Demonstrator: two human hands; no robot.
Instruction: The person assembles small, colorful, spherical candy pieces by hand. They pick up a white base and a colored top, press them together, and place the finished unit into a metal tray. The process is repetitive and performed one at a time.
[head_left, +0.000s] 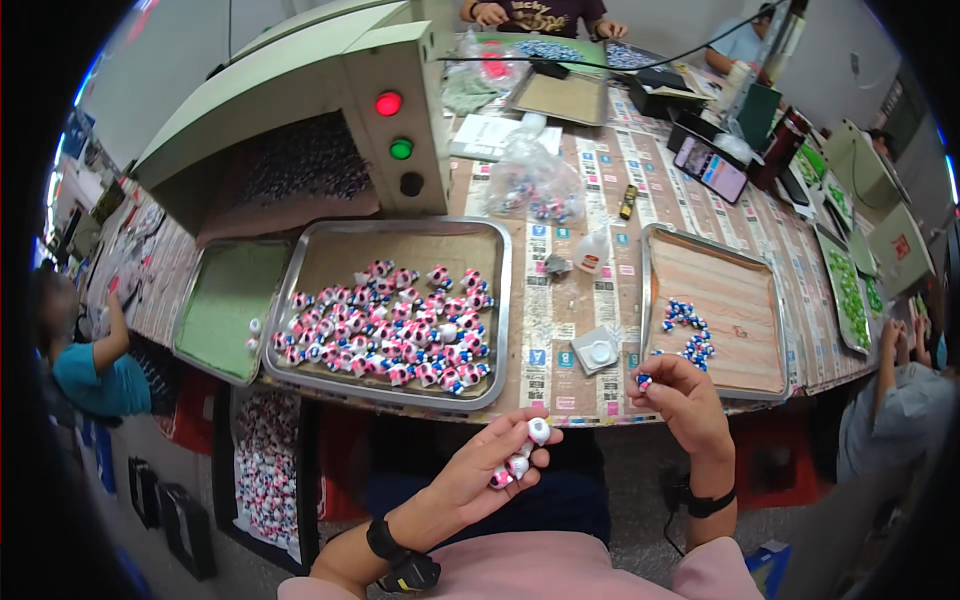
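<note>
My left hand [468, 475] is curled, palm up, around several small white-and-pink figure heads [539, 432] in front of the table edge. Between the thumb and fingertips of my right hand [690, 408] is a tiny blue-and-pink figure piece [644, 381], held a little higher and to the right. Many pink, white and blue figures [385, 330] lie in the large metal tray [400, 225] left of centre. Close beyond my right hand, small blue-and-white figure pieces [697, 347] are clustered in another metal tray [715, 270].
A machine with lit buttons [400, 120] stands over the back left. A green-lined tray [225, 290], a small bottle [592, 250], a white square dish [597, 350], plastic bags [530, 175] and a phone [708, 168] sit around the table. Other people work nearby.
</note>
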